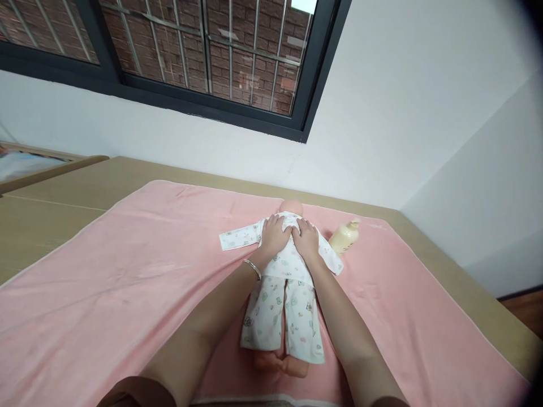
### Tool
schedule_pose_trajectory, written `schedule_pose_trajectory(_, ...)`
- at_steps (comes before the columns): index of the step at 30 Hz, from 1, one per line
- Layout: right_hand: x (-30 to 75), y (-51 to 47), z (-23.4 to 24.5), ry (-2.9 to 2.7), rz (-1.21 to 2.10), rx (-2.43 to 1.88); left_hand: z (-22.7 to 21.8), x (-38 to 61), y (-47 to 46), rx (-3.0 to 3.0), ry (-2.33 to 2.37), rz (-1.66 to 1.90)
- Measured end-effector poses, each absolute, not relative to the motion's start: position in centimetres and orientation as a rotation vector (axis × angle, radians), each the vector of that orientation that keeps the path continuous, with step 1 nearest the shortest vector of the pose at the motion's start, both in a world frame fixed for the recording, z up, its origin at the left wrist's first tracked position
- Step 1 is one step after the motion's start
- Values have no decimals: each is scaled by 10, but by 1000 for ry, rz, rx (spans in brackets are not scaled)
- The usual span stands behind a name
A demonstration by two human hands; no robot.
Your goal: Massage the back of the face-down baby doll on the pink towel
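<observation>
A baby doll (288,265) in a white printed top and matching trousers (265,316) lies on a pink blanket (178,243). Its head (291,207) points to the wall and its bare feet (294,366) point to me. My left hand (275,233) rests flat on the left side of the doll's upper body, fingers spread. On the right side my right hand (306,236) lies the same way, the two thumbs close together. Both palms cover part of the top. The doll's sleeves stretch out to each side.
A cream pump bottle (345,236) stands or leans by the doll's right-hand sleeve; I cannot tell which. The blanket covers a wooden table (68,209). Behind it are a white wall (237,147) and a dark-framed barred window (212,102). A wooden-edged frame (63,168) is at far left.
</observation>
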State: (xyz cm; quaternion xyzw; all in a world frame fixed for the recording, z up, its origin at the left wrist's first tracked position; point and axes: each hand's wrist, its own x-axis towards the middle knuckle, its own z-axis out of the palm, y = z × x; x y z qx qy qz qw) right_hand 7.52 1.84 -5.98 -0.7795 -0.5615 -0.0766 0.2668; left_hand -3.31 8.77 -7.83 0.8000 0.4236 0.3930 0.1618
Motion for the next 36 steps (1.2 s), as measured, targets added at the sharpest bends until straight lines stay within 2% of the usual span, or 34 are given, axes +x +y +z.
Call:
schedule_pose_trajectory(4,79,21,-63,-1584,-139,-2116,-75,-35,85,2333,1156,1135)
schedule_pose_trajectory(13,73,13,-66,-1378,-292,-1954,-71,-39,78,2238,1199,1246)
schedule_pose_trajectory(22,77,19,-63,-1462,-120,-2025,-74,-35,86,2280,1165,1124)
schedule_pose_trajectory(31,78,18,-69,-1451,-250,-1925,-73,-38,80,2257,1191,1254)
schedule_pose_trajectory(36,79,20,-69,-1419,-191,-1896,-73,-37,84,2253,1196,1174)
